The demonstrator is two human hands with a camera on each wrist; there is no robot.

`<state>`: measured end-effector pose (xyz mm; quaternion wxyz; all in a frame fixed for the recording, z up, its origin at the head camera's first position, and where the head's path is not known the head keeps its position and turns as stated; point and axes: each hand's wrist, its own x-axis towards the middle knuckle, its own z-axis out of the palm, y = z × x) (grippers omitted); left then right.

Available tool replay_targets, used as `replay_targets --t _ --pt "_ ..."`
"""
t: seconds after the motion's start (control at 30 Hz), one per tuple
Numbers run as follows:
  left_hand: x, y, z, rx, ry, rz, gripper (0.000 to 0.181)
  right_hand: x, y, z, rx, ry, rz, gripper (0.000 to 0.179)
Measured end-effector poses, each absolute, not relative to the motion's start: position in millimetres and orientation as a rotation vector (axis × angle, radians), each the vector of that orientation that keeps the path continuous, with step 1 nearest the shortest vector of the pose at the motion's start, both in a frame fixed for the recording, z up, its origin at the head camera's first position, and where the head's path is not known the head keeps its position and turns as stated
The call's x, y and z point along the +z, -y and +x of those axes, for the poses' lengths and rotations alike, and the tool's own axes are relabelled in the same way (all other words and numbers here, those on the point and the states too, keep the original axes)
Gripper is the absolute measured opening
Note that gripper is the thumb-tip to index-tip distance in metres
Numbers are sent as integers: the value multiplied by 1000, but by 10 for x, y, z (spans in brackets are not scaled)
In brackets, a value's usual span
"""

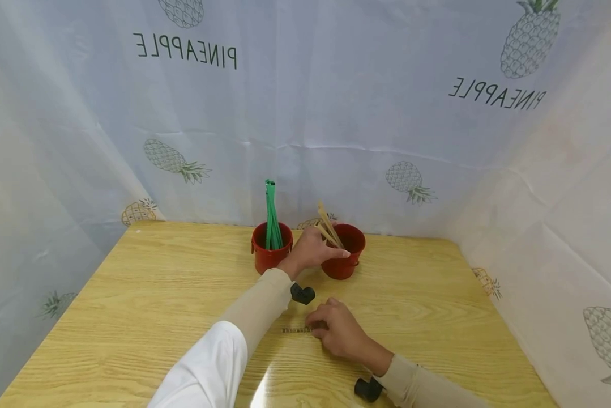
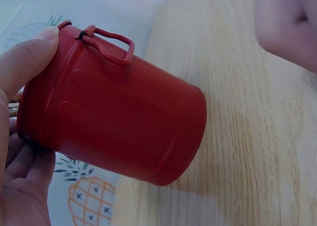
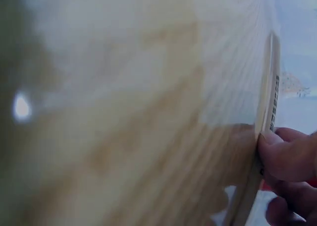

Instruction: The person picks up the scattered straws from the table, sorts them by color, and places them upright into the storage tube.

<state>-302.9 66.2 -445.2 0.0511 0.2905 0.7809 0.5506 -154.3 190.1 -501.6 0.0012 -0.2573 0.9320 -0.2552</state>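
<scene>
At the back of the table, my left hand (image 1: pixel 309 249) holds the right-hand red bucket (image 1: pixel 342 268) by its rim. In the left wrist view the thumb lies on the rim of this bucket (image 2: pixel 124 107), with the other fingers at its opposite side. Several light-tan sticks (image 1: pixel 328 228) lean out of it. Nearer the front, my right hand (image 1: pixel 338 330) pinches a thin, pale stick (image 3: pixel 267 97) between thumb and fingers, low over the wooden surface. Dark printed characters run along this stick; its exact kind is unclear.
A second red bucket (image 1: pixel 269 262), left of my left hand, holds several upright green strips (image 1: pixel 272 221). Both stand on a wood-grain table (image 1: pixel 183 294). White pineapple-print cloth (image 1: pixel 310 102) hangs behind and at the sides. A black wrist device (image 1: pixel 302 293) sits at my left wrist.
</scene>
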Motion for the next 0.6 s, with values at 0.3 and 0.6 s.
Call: replay_targets --t 0.3,0.6 --pt "-4448 -664 -3024 1669 -2379 884 69 -4927 -1969 -1482 -329 -2895 -1093 16" --pt "-4444 -669 -3021 1686 -2368 869 66 -4822 -2320 -1434 -552 -2974 -1209 18"
